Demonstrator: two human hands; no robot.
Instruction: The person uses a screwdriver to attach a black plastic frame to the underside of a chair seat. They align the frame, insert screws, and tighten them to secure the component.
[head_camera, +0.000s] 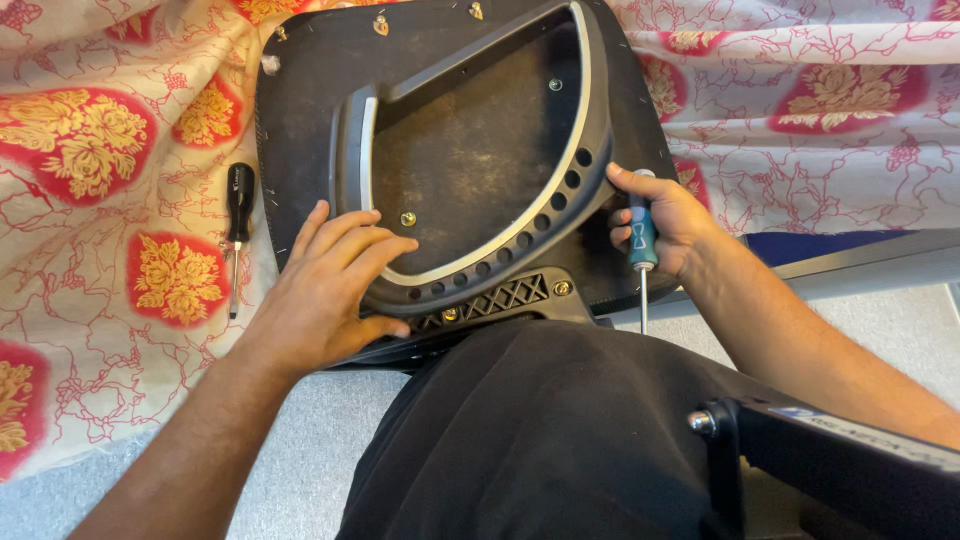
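Observation:
A black chair seat (300, 110) lies upside down on a flowered cloth, with a grey plastic frame (590, 110) and brass screws on its underside. My left hand (325, 290) rests flat on the frame's near left corner, fingers spread beside a brass screw (408, 218). My right hand (665, 220) presses against the seat's right edge and grips a blue-handled screwdriver (642, 240), shaft pointing down toward me.
A second screwdriver (237, 215) with a black handle lies on the red and cream flowered cloth (100, 250) left of the seat. A black chair part (830, 455) juts in at the lower right. My dark-clothed lap (540, 440) sits below the seat.

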